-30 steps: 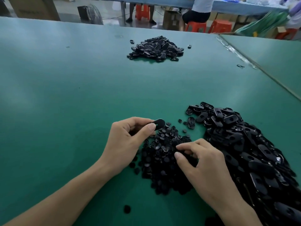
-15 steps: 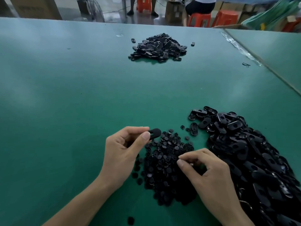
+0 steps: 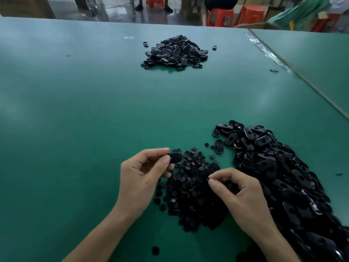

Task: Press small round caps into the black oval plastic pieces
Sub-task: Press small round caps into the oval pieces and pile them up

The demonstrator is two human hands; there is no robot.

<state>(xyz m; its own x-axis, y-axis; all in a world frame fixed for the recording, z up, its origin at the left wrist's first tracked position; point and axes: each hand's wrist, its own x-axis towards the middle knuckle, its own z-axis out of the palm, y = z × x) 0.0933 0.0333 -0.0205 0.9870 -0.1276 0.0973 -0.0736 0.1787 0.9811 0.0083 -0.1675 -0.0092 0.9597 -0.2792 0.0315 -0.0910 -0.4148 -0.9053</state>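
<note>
- A lone cap [image 3: 155, 250] lies on the green table [image 3: 75, 129], nearest the viewer
- The right hand [image 3: 243, 197] hovers over the cap pile [image 3: 190, 190], thumb and forefinger closed tip to tip; whether a cap sits between them I cannot tell (too small and dark)
- The left hand [image 3: 139, 178] pinches one oval piece [image 3: 175, 157] between thumb and forefinger, at the pile's far left edge
- A large heap of oval pieces [image 3: 283, 176] lies just right of the caps
- A smaller heap [image 3: 175, 52] sits well apart, far across the table; orange stools [image 3: 220, 17] stand beyond
</note>
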